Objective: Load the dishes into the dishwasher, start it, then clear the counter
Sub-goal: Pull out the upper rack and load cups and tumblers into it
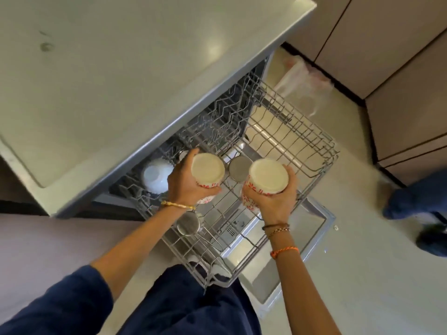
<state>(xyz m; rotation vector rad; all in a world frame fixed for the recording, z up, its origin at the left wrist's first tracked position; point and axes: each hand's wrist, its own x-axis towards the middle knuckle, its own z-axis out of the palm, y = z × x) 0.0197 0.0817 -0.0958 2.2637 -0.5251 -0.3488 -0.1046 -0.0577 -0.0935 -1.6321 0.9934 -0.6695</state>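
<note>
While both hands hold their loads over the pulled-out dishwasher rack (pixel 285 151), each floral mug is inverted, its flat cream base facing up toward the camera and its long axis running roughly vertical. The left hand (pixel 186 182) grips the left floral mug (pixel 208 169), fingers curled round its far side and thumb along the near wall. The right hand (pixel 273 199) grips the right floral mug (pixel 268 176), fingers wrapped round its right wall and thumb on the patterned left wall. The two mugs are near each other but apart.

Between the two sets of fingers, a steel cup (pixel 239 169) sits inverted in the rack. Left of the left fingers, a white bowl (pixel 157 175) rests in the rack under the table (pixel 121 68) edge. Below the left wrist, a second steel cup (pixel 188 223) lies in the rack's near section.

Beyond the right fingers, the rack's far right section is open wire with no dishes in it. The dishwasher door (pixel 285 262) lies folded down beneath the rack.

The mug rims and any handles are hidden by the hands. The rack's rear portion is cut off by the table overhang. Motion blur softens the far floor, where a translucent bag (pixel 304 85) is hard to make out. Another person's foot (pixel 416 197) shows at the right edge.
</note>
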